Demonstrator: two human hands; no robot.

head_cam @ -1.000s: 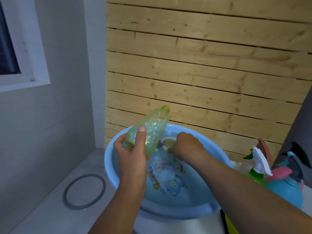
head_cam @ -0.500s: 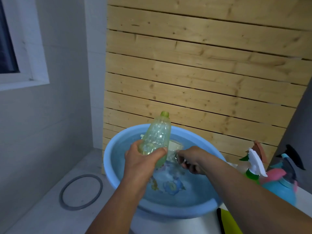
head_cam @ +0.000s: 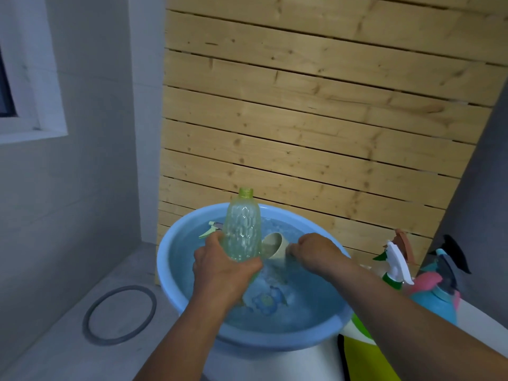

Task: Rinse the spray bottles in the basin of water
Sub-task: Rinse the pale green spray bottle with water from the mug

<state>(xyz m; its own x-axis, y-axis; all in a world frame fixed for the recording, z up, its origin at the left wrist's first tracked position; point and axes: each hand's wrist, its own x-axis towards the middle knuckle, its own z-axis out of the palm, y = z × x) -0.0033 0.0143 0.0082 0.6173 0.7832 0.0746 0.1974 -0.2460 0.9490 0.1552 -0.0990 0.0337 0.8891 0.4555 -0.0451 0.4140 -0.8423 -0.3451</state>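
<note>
A light blue basin (head_cam: 176,292) full of water stands in front of me. My left hand (head_cam: 222,270) grips the lower part of a clear green bottle (head_cam: 243,226), which is upright over the water with its neck open and no spray head on it. My right hand (head_cam: 316,253) holds a beige cup (head_cam: 275,244) by its side, tipped with its mouth toward the bottle, just above the water. A green and white spray head (head_cam: 210,229) lies in the water at the basin's far left.
To the right of the basin stand a green bottle with a white trigger head (head_cam: 395,266) and a blue and pink sprayer (head_cam: 437,292). A slatted wooden panel (head_cam: 316,119) leans behind the basin. A round floor drain cover (head_cam: 119,314) lies to the left.
The bottle went from tilted to upright in my left hand. My right hand has lifted the cup out of the water, beside the bottle.
</note>
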